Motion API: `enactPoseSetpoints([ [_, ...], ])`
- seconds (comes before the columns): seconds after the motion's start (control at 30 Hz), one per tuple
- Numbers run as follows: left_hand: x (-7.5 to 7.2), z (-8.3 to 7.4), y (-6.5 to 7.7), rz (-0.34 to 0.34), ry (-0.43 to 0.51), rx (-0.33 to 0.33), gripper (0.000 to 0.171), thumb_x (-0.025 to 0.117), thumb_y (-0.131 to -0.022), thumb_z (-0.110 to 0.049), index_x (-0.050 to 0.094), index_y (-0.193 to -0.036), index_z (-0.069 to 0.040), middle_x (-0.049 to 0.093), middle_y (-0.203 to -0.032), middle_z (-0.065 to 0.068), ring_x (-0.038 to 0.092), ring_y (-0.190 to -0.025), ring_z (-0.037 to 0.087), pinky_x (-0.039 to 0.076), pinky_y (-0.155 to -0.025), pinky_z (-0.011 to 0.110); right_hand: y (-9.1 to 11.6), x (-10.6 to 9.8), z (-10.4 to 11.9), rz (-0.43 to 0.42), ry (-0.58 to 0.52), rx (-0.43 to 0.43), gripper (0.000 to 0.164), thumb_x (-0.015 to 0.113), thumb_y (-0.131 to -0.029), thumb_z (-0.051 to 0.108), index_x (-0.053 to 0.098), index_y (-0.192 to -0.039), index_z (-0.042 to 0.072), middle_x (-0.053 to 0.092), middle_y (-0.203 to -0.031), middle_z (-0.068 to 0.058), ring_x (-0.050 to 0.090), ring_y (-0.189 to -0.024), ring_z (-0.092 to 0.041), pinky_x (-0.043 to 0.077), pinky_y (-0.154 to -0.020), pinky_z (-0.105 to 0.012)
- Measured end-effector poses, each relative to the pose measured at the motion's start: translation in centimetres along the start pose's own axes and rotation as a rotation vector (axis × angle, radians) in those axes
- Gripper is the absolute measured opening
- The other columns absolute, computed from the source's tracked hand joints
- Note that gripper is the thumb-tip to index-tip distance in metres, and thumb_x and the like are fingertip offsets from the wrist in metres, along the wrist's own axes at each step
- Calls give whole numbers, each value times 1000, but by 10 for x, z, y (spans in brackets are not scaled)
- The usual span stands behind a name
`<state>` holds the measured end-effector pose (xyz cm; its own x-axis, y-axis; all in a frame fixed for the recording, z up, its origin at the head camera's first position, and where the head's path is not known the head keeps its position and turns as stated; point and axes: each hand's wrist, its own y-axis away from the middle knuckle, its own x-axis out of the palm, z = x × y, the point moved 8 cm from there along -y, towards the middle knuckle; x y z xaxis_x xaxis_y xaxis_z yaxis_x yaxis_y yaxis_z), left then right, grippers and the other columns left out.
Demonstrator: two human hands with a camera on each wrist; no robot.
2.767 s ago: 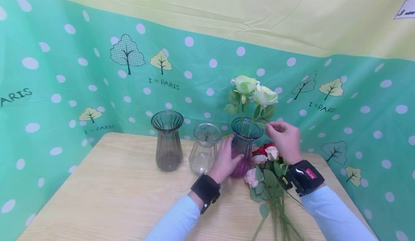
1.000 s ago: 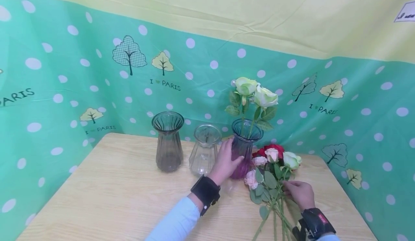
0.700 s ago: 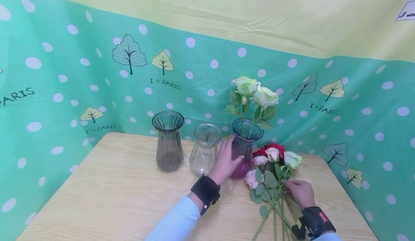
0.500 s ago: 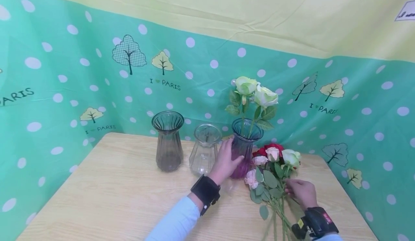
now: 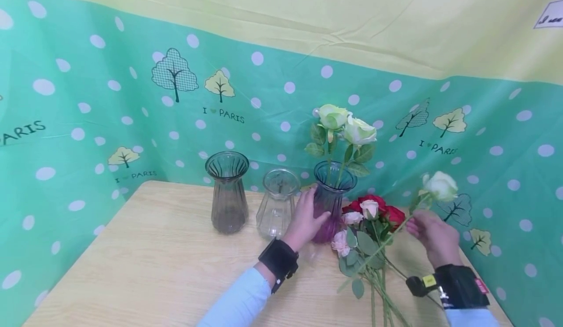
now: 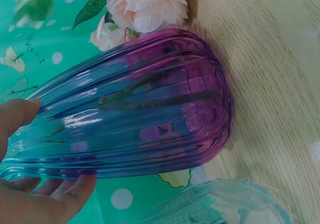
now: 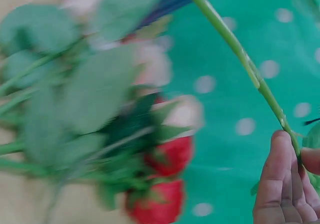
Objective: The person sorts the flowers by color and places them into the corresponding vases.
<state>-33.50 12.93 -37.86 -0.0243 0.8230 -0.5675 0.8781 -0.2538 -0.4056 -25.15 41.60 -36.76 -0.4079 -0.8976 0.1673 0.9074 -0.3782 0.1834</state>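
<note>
My left hand (image 5: 305, 219) grips the blue and purple glass vase (image 5: 327, 214), thumb on one side and fingers on the other in the left wrist view. Two pale green-white roses (image 5: 347, 124) stand upright in it, and their stem ends show through the ribbed glass (image 6: 150, 103). To the right, my right hand (image 5: 437, 236) pinches the green stem (image 7: 240, 53) of another white rose (image 5: 441, 186) between thumb and fingers. This rose is raised and tilted, its stem slanting down to the left in front of the flowers on the table.
Red roses (image 5: 393, 215) and pale pink roses (image 5: 340, 242) lie with their leaves and stems on the wooden table (image 5: 176, 268), right of the vase. A clear glass vase (image 5: 276, 209) and a grey glass vase (image 5: 229, 200) stand to the left. A patterned green cloth (image 5: 264, 87) hangs behind.
My right hand left the vase area, took a white rose by its stem from the pile, and lifted it up and right. The left hand has stayed on the vase.
</note>
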Motion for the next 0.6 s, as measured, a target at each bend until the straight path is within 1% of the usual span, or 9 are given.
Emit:
enactPoseSetpoints([
  [0.1, 0, 0, 0, 3, 3, -2, 70, 68, -85, -22, 32, -141, 1, 45, -136, 19, 45, -127, 31, 40, -108, 41, 3, 4, 25, 15, -145, -42, 3, 68, -85, 11, 68, -87, 12, 70, -79, 0, 68, -75, -11, 58, -73, -21],
  [0.13, 0, 0, 0, 4, 7, -3, 70, 68, -85, -22, 32, -141, 1, 45, -136, 19, 44, -127, 31, 39, -108, 41, 4, 5, 31, 17, -176, -56, 3, 68, -85, 11, 68, -88, 11, 70, -80, -1, 68, -76, -11, 58, -73, -21],
  [0.23, 0, 0, 0, 8, 20, -5, 71, 68, -85, -22, 32, -141, 2, 44, -137, 19, 44, -128, 31, 39, -108, 41, 5, 7, 45, 15, -276, -91, 8, 69, -84, 10, 66, -91, 7, 70, -81, -4, 68, -79, -13, 58, -74, -21],
  [0.4, -1, 0, 0, 9, 29, -5, 71, 68, -85, -21, 31, -142, 1, 44, -138, 20, 44, -128, 32, 39, -108, 41, 7, 7, 55, -31, -430, -97, 15, 68, -84, 11, 62, -98, 6, 68, -86, -5, 66, -84, -14, 57, -78, -21],
  [0.6, 1, 0, 0, 7, 26, -1, 71, 68, -85, -21, 31, -142, 0, 44, -137, 19, 44, -128, 31, 39, -108, 41, 7, 4, 58, -81, -685, -81, 16, 64, -87, 6, 59, -102, 6, 64, -89, -8, 63, -89, -17, 55, -84, -22],
])
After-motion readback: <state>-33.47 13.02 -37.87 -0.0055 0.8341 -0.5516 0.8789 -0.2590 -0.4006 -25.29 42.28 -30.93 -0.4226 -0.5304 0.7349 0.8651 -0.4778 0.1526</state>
